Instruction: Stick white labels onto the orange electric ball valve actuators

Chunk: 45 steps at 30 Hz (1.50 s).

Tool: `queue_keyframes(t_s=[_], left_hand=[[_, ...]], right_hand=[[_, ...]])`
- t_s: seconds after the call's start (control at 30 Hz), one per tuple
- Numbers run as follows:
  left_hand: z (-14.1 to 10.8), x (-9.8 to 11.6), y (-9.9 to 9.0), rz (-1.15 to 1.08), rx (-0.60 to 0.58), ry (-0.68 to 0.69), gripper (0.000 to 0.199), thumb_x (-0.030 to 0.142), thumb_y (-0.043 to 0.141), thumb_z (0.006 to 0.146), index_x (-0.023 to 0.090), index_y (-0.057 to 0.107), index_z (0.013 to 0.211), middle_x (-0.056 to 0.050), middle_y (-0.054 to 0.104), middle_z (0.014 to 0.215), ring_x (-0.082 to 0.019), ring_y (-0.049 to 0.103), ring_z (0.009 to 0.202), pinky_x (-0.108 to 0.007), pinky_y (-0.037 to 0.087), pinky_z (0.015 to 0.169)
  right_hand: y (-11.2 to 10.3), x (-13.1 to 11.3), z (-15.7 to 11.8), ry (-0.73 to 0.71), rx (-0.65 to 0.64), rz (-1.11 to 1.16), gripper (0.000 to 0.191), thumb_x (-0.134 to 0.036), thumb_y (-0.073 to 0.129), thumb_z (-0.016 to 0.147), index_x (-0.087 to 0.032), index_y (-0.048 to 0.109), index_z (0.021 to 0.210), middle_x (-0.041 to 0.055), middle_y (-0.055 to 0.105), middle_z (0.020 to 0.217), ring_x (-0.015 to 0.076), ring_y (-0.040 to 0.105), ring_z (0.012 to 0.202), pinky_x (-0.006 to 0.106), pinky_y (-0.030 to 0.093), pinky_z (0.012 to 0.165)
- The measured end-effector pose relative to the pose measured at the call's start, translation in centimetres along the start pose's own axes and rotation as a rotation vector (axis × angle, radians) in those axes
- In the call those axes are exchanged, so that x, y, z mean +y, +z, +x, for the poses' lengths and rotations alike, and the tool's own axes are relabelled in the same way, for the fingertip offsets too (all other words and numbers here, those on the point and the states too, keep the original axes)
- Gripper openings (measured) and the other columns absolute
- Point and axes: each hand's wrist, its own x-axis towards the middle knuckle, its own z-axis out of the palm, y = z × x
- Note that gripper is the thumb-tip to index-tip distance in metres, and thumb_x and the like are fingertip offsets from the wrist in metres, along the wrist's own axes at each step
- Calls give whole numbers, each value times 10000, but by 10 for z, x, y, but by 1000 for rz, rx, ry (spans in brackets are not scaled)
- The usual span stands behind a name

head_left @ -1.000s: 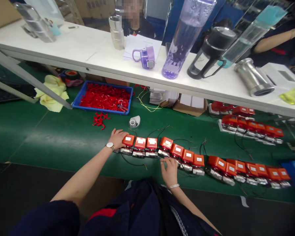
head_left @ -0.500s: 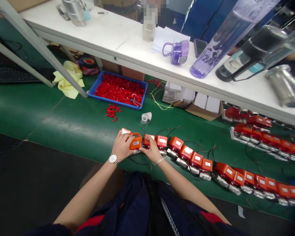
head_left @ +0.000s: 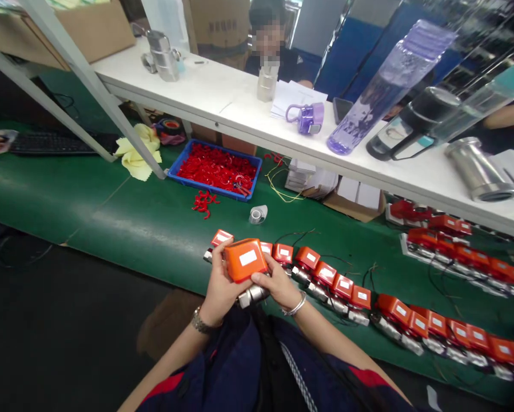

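Both hands hold an electric valve (head_left: 244, 260), lifted off the bench near my body. It has an orange housing with a white label facing up and a silver metal valve body (head_left: 253, 296) below. My left hand (head_left: 222, 286) wraps the left side of the housing, fingers along its edge. On the right, my right hand (head_left: 279, 281) grips the lower right corner, thumb at the front. Another orange valve (head_left: 221, 237) stands just beyond my left fingers. More valves (head_left: 282, 253) line up on the bench to the right, one partly hidden behind the held valve.
A blue tray (head_left: 235, 195) of red clips lies on the green bench (head_left: 154, 229), with loose red clips (head_left: 204, 202) and a tape roll (head_left: 257, 214) nearby. Above runs a white shelf (head_left: 235, 120) holding bottles and a purple lid (head_left: 306, 118). A person sits beyond the shelf.
The valve has come up off the bench toward me, its label now turned up. My right hand has left the neighbouring valve and joined my left on the held one.
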Motion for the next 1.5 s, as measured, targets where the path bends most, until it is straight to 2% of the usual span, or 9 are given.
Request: queue_keyframes(t_s=[0.1,0.17,0.27,0.4,0.5,0.73,1.13,1.4,1.5], left_hand=[[2,-5,-1,-42,-13,-82,822,177,916,602,249,450,1275,-88,679,1200,-211,730,947,-268,604,830],[-2,-3,-2,-18,-34,-43,819,159,920,595,252,454,1262,-90,685,1205,-215,735,946,-274,608,833],[-14,4,-1,47,-9,57,892,136,938,559,276,452,1294,-92,675,1249,-235,739,968,-290,622,814],[-28,7,7,206,46,132,915,107,946,519,275,499,1300,-80,675,1257,-247,731,1011,-296,633,797],[-33,6,12,187,78,118,915,95,936,534,291,495,1312,-75,685,1245,-247,733,1020,-295,636,790],[-43,12,24,57,59,84,918,88,931,543,287,466,1309,-63,719,1149,-225,757,903,-292,641,755],[-42,15,32,94,79,92,916,67,934,521,270,495,1300,-74,715,1172,-229,755,941,-262,641,747],[-42,15,40,137,69,122,875,67,924,550,282,510,1291,-77,683,1273,-250,725,1078,-309,633,864],[-43,13,40,179,81,123,875,78,925,557,289,510,1298,-72,680,1283,-254,714,1108,-327,622,903]], right_hand=[[6,-4,-9,82,96,-40,577,-542,806,760,-227,602,1198,81,713,1139,281,672,1045,467,531,972],[7,-12,-20,8,127,-186,594,-513,801,783,-252,581,1268,83,693,1171,283,658,1057,475,526,981],[6,-33,-38,-301,275,-551,689,-462,814,796,-303,533,1405,106,615,1289,309,593,1173,504,506,1025],[3,-60,-47,-705,348,-817,336,-228,679,926,-287,670,1256,88,640,1252,277,581,1195,510,503,1024],[3,-67,-46,-839,350,-925,301,-104,663,909,-259,707,1164,64,714,1139,257,604,1142,498,515,1007],[-1,-68,-50,-879,362,-978,301,-90,705,885,-245,719,1142,80,728,1149,254,615,1116,495,539,971],[-12,-71,-52,-863,332,-952,256,-83,703,882,-260,719,1066,74,721,1155,242,642,1070,461,540,904],[-13,-76,-55,-714,326,-836,120,-135,697,894,-227,678,970,79,693,1119,232,637,1074,444,523,922],[-14,-78,-55,-683,326,-805,159,-159,708,896,-230,661,1030,74,692,1107,231,632,1089,444,518,950]])
